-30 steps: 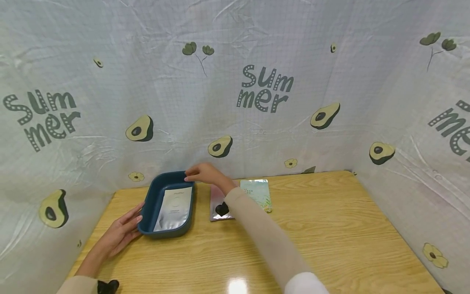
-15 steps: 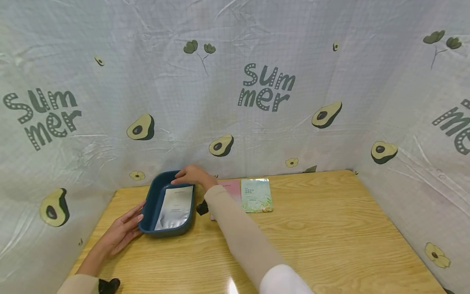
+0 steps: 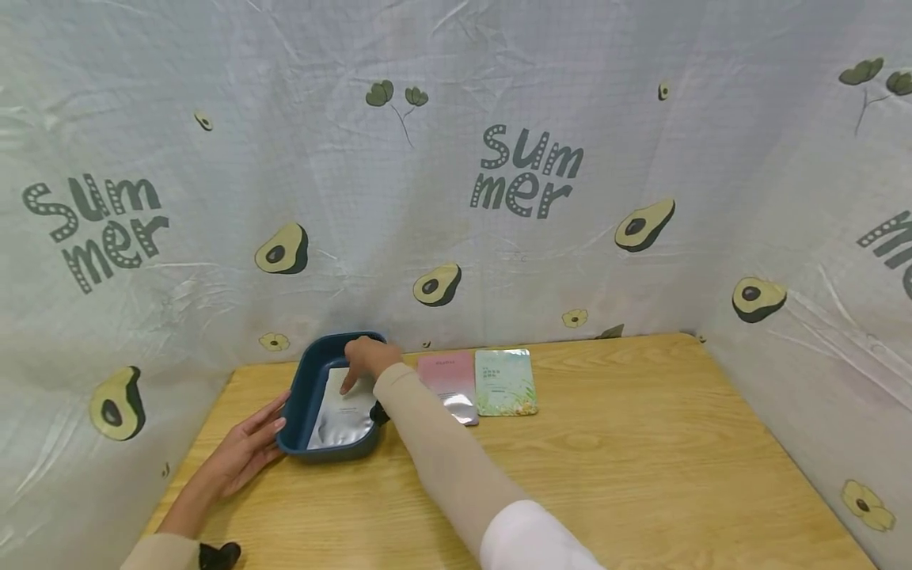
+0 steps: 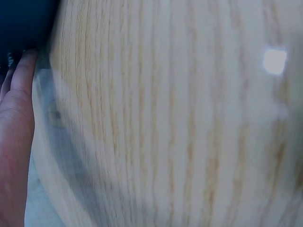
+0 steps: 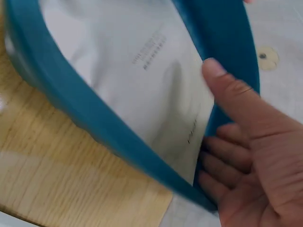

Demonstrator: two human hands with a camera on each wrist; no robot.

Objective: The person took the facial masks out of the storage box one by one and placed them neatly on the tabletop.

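Observation:
A white-and-silver packet (image 3: 345, 425), which looks like a sheet mask sachet, lies flat inside a dark blue plastic tray (image 3: 299, 404) at the table's left. My left hand (image 3: 245, 453) rests its fairly straight fingers against the tray's left outer wall. Reaching in from the right, my right hand (image 3: 366, 358) is over the packet's far part. In the right wrist view its thumb (image 5: 232, 90) is above the packet, casting a shadow, while the other fingers bend beside the packet's edge. Whether those fingertips touch it is hidden. The left wrist view catches only part of the left hand (image 4: 16, 123).
Right of the tray lie a pink packet (image 3: 449, 372) and a light green packet (image 3: 506, 382), side by side on the wooden table (image 3: 627, 451). A white cloth printed with avocados (image 3: 438, 285) hangs behind the table and along both sides.
My right hand has moved from the tray's far right rim down into the tray over the packet. Its forearm swung left, uncovering the pink packet. My left hand stays against the tray.

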